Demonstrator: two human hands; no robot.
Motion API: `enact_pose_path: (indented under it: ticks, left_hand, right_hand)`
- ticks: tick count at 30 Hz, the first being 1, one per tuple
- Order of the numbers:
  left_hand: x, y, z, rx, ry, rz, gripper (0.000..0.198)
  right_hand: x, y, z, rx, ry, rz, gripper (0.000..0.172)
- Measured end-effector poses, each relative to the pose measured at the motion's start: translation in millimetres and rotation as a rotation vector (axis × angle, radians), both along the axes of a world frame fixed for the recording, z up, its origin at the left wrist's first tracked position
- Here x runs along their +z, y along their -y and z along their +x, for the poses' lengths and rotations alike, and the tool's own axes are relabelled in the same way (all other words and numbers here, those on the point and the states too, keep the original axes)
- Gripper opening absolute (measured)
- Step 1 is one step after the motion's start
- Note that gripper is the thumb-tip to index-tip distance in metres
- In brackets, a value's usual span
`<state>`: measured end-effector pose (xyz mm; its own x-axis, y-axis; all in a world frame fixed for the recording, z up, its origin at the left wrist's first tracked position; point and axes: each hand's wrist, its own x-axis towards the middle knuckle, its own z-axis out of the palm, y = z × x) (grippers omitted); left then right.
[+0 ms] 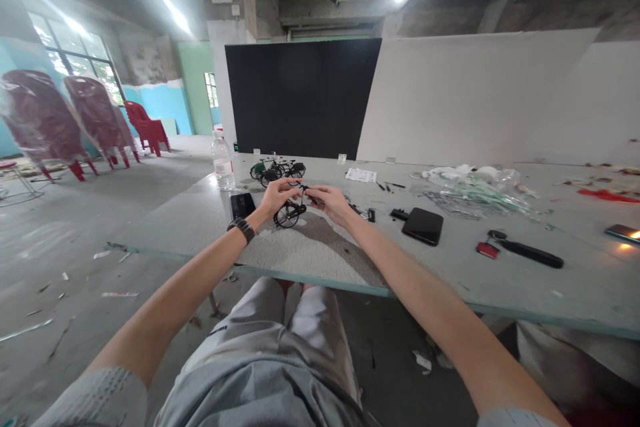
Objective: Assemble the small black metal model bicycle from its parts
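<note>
Between my two hands, near the front edge of the table, is a small black model bicycle (287,215) with a spoked wheel showing below my fingers. My left hand (279,195), with a dark watch on its wrist, grips the model's upper left side. From the right, my right hand (327,201) pinches at its upper part; a thin dark piece shows by the fingertips. My fingers hide much of the frame. Just behind stand several finished-looking model bicycles (277,170), dark and green. Small black parts (367,213) lie to the right of my right hand.
A water bottle (223,163) and a dark phone (243,205) are at the left. Rightward lie a paper sheet (361,175), a black flat box (423,225), plastic bags with part frames (470,190), and a black-handled tool (533,252). A black panel (303,97) stands behind.
</note>
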<state>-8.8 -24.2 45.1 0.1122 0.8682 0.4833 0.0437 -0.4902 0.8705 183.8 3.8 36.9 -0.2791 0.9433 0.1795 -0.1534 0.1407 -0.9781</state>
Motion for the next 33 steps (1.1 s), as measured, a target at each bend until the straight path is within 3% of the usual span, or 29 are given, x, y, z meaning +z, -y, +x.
enact_pose_path:
  ticks: [8,15,24,33]
  left_hand:
    - [0.9,-1.5,-1.4,-0.028,-0.057,0.045,0.041]
    - [10.2,-0.4,-8.4,-0.08,-0.194,0.095,0.038]
    - [8.2,6.1,-1.6,-0.088,-0.003,0.061,0.046]
    - [6.2,9.2,3.0,-0.049,0.049,0.091,0.042]
  right_hand:
    - [5.1,2.9,7.8,0.085,0.026,-0.025,0.029]
    - [5.6,6.4,7.1,0.092,0.045,-0.043,0.044]
    - [0.1,-0.2,-5.3,-0.07,-0.057,0.24,0.054]
    - [5.7,8.5,-7.9,-0.028,-0.108,0.185,0.052]
